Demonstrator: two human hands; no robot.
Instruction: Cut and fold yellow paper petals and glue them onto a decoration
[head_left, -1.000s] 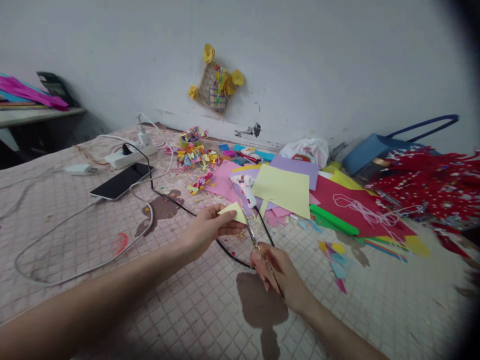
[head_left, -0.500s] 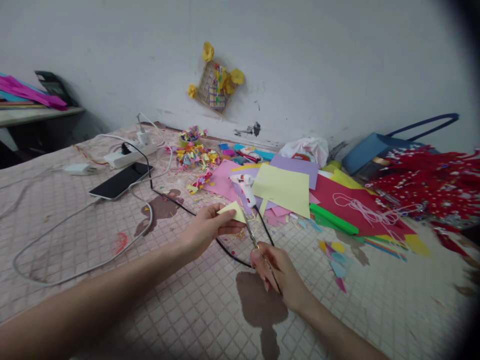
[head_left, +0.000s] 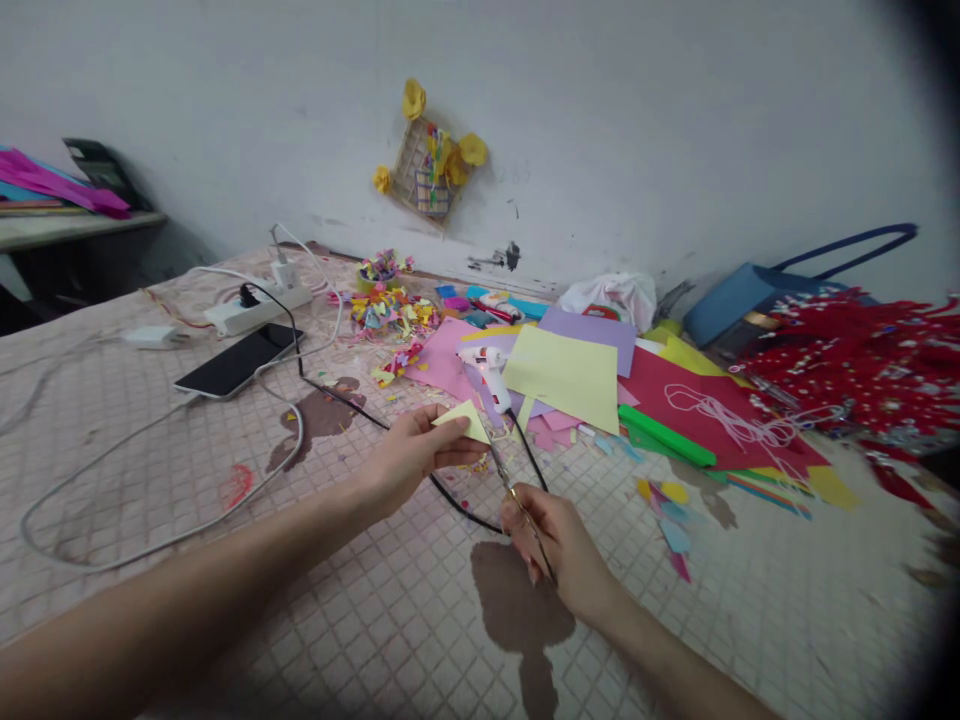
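Note:
My left hand [head_left: 416, 450] pinches a small piece of pale yellow paper [head_left: 466, 422] between thumb and fingers. In my right hand [head_left: 551, 535] is a pair of scissors [head_left: 501, 463], gripped by the handles, with the blades pointing up and left at the paper's right edge. Whether the blades are parted I cannot tell. Just beyond my hands a white glue gun [head_left: 491, 382] lies on coloured sheets, its black cord [head_left: 531, 455] running behind my right hand. Beside it rests a larger pale yellow sheet [head_left: 566, 375].
Left of my hands lie a phone [head_left: 238, 362], a white cable [head_left: 300, 430] and a power strip [head_left: 259, 310]. Colourful paper scraps [head_left: 390, 312] are heaped at the back. To the right are a green roll [head_left: 667, 436], white string [head_left: 727, 418], paper petals [head_left: 675, 515] and red tinsel-like material [head_left: 862, 360].
Hardly anything differs. Both hands keep their hold on the paper and scissors in nearly the same place, and the view has shifted slightly.

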